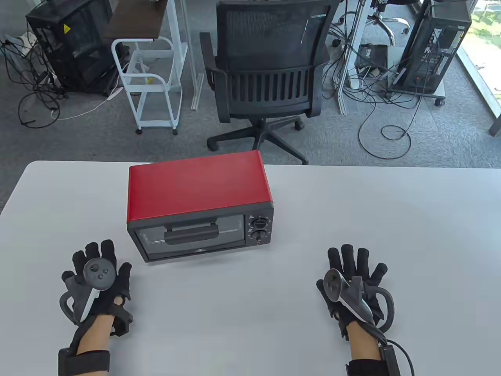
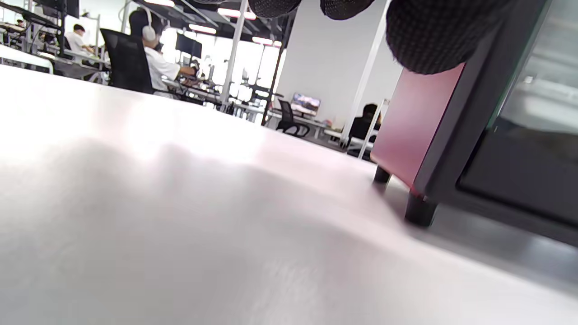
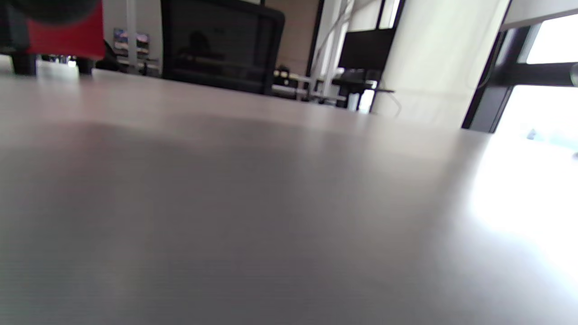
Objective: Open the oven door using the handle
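Note:
A small red oven (image 1: 197,187) with a dark front stands on the white table (image 1: 352,219), left of centre. Its glass door (image 1: 188,237) is closed, with a dark bar handle (image 1: 191,235) across it and two knobs (image 1: 259,229) at the right. My left hand (image 1: 96,270) lies flat on the table, fingers spread, just left of the oven's front corner. My right hand (image 1: 354,274) lies flat, fingers spread, well to the oven's right. Both hold nothing. The left wrist view shows the oven's red side (image 2: 415,122) and a fingertip (image 2: 429,40).
A black office chair (image 1: 266,78) stands behind the table's far edge. A white cart (image 1: 150,78), computer towers and cables are on the floor beyond. The oven's corner shows in the right wrist view (image 3: 63,36) at the top left.

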The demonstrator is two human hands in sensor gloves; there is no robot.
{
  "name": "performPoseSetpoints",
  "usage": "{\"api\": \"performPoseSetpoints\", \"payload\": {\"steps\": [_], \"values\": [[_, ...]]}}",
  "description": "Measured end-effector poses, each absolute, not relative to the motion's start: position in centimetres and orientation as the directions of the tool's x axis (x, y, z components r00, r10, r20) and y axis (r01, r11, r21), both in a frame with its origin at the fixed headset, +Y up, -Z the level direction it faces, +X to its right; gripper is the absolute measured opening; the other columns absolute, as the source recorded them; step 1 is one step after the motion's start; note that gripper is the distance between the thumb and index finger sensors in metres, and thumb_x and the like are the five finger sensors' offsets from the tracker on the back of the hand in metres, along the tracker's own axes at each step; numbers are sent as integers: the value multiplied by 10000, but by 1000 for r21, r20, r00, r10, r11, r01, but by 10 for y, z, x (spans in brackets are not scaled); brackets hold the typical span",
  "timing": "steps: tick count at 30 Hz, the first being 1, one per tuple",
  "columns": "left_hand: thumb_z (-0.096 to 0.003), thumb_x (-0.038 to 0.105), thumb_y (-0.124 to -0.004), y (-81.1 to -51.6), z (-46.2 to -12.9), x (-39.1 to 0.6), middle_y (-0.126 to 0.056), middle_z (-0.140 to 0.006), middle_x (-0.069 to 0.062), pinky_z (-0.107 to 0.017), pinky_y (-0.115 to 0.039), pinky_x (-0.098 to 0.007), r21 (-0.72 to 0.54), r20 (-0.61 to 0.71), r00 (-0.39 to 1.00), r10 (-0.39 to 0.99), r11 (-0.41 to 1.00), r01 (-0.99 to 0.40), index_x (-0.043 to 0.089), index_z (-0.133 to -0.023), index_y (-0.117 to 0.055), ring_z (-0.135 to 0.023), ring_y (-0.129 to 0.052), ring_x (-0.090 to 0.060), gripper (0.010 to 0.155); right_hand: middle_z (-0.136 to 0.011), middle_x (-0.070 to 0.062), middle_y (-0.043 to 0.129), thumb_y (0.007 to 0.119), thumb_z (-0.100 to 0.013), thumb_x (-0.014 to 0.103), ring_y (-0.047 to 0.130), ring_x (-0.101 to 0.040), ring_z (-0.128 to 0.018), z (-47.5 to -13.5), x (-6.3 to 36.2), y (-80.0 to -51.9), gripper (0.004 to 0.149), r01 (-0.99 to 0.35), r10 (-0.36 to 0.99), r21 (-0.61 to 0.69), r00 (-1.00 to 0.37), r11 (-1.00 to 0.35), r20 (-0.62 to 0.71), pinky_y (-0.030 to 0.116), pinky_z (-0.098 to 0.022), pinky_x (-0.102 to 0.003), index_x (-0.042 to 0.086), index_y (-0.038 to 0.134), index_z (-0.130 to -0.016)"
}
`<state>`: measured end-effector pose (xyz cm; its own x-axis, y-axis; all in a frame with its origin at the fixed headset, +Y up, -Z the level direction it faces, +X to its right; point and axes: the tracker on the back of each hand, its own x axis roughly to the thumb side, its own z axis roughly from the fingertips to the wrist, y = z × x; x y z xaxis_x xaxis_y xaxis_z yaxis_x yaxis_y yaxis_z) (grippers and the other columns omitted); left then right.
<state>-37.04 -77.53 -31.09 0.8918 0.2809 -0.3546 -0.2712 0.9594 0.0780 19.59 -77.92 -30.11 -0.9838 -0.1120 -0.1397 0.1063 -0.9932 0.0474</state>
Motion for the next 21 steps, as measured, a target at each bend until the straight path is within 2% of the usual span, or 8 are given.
{"api": "performPoseSetpoints", "payload": {"steps": [3, 21], "values": [[-478, 588, -667, -778, -313, -368, -238, -1226, 12, -710, -178, -733, 51, -349, 899, 265, 963, -264, 446, -1083, -302, -1179, -196, -392, 721, -1223, 80, 121, 553, -412, 771, 124, -317, -1139, -301, 196, -779, 852, 92, -98, 54, -985, -994, -144, 211, -726, -696, 434, 98, -1049], [-480, 585, -668, -782, -316, -361, -249, -1228, 20, -715, -184, -731, 13, -331, 907, 260, 962, -271, 464, -1078, -335, -1181, -198, -389, 695, -1223, 60, 131, 556, -417, 759, 154, -318, -1140, -299, 197, -778, 836, 52, -63, 74, -986, -996, -153, 244, -733, -690, 432, 121, -1051]]}}
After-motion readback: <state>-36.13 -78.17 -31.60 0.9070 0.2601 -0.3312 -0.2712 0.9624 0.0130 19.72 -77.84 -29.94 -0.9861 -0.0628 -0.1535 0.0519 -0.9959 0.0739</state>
